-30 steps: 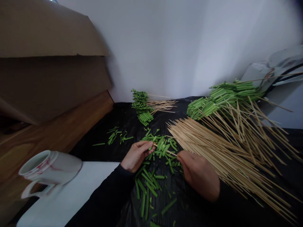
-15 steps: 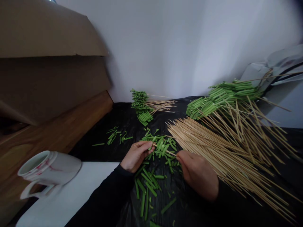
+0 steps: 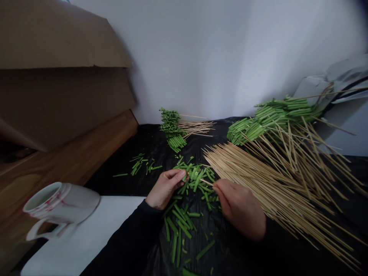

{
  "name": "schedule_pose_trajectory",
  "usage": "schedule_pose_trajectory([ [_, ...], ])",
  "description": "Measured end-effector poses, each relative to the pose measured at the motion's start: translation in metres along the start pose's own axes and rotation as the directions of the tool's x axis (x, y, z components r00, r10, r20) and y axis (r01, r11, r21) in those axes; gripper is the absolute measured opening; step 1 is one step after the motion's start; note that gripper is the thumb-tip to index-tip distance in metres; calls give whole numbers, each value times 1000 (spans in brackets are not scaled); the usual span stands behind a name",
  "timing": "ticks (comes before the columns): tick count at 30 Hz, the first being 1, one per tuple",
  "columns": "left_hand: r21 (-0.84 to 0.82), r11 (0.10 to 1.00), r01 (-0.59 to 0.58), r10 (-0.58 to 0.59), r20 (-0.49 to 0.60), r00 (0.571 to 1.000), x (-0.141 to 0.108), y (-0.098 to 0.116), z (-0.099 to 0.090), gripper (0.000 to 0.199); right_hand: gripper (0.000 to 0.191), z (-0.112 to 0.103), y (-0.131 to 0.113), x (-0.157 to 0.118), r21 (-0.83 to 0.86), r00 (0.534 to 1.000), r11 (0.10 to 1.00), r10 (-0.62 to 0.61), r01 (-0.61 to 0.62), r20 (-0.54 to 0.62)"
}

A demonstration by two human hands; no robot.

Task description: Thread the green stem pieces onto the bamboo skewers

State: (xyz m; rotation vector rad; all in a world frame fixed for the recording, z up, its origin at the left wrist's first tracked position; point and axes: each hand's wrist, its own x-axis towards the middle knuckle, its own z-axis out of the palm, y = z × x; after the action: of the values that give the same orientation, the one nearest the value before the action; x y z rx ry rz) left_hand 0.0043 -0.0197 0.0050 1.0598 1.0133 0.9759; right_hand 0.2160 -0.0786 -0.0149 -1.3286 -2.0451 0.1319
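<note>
My right hand (image 3: 240, 207) is closed on a thin bamboo skewer (image 3: 206, 182), which points left toward my other hand. Between thumb and fingertips, my left hand (image 3: 166, 188) pinches a short piece of green stem (image 3: 184, 177); the skewer's tip is close to it, partly hidden among green pieces of the same colour. Beneath both hands lies a loose pile of cut green stems (image 3: 179, 220) on black plastic sheeting (image 3: 120, 184). Right of my right hand, a thick bundle of bare skewers (image 3: 258, 184) is spread out, points toward the wall.
Skewers loaded with green stems are stacked by the wall, in a small stack (image 3: 172, 130) at centre and a larger stack (image 3: 273, 115) at right. A white mug (image 3: 67, 203) lies tilted at left on a white surface (image 3: 86, 237). A cardboard box (image 3: 63, 103) stands behind it.
Both hands stay nearly in place. The skewer end that showed at my left fingertips earlier is now covered by green stem, and my right hand has shifted very slightly left.
</note>
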Motion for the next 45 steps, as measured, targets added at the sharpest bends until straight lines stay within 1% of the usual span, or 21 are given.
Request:
schedule_pose_trajectory([
  [4,-6,1000,26,-26,-50,998,1,2,-2,29,23,-2,2,1,45,1000,999,20,-19,-7],
  [7,-12,1000,14,-16,-106,994,3,5,-7,33,25,-4,4,3,83,998,995,49,-46,-37],
  [9,-14,1000,0,-2,-128,992,5,7,-11,30,25,-5,6,4,111,996,991,76,-70,-53],
  [10,-15,1000,-1,-1,-113,994,6,8,-13,30,26,-5,7,5,121,995,989,88,-81,-54],
  [12,15,1000,2,-2,-27,1000,7,11,-17,35,26,-5,8,5,128,993,987,102,-94,-53],
  [14,155,987,-32,17,96,995,6,15,-24,47,26,-4,8,5,119,994,988,100,-93,-50],
  [16,389,916,-101,17,214,977,4,21,-33,53,26,-3,9,4,108,995,991,90,-84,-53],
  [17,502,856,-127,-9,260,965,3,24,-38,49,26,-3,9,4,104,995,991,85,-79,-55],
  [20,719,680,-144,-139,320,937,0,27,-53,24,25,-2,9,3,98,996,993,78,-73,-53],
  [22,798,579,-168,-175,323,930,0,26,-60,19,25,-2,9,3,100,996,992,76,-72,-41],
  [24,836,508,-210,-173,338,925,2,22,-64,17,25,-3,9,3,101,997,992,77,-74,-27],
  [27,840,481,-252,-158,365,917,3,18,-64,13,25,-2,8,3,98,996,992,81,-78,-23],
  [29,833,488,-262,-152,376,914,2,18,-63,12,25,-2,8,3,102,997,992,77,-74,-27],
  [31,820,519,-242,-164,373,913,1,20,-62,12,26,-1,8,3,105,997,992,70,-66,-32],
  [34,753,633,-180,-146,344,928,0,27,-63,14,26,-1,9,3,105,997,992,67,-63,-36],
  [36,663,730,-165,-56,299,953,1,30,-62,17,25,-1,9,2,111,997,992,67,-63,-33],
  [38,547,822,-161,43,223,974,3,31,-59,23,24,-1,8,2,115,997,992,61,-56,-41],
  [40,380,916,-126,79,139,987,5,28,-55,29,22,-1,8,2,114,997,993,43,-35,-69],
  [42,156,986,-55,42,83,996,6,23,-50,32,21,0,7,1,117,995,993,10,1,-99],
  [44,-45,999,21,-19,65,998,6,18,-45,33,20,0,7,0,113,994,993,-25,38,-110],
  [45,-111,992,53,-46,64,997,6,17,-43,34,21,0,8,0,107,994,993,-40,51,-105],
])
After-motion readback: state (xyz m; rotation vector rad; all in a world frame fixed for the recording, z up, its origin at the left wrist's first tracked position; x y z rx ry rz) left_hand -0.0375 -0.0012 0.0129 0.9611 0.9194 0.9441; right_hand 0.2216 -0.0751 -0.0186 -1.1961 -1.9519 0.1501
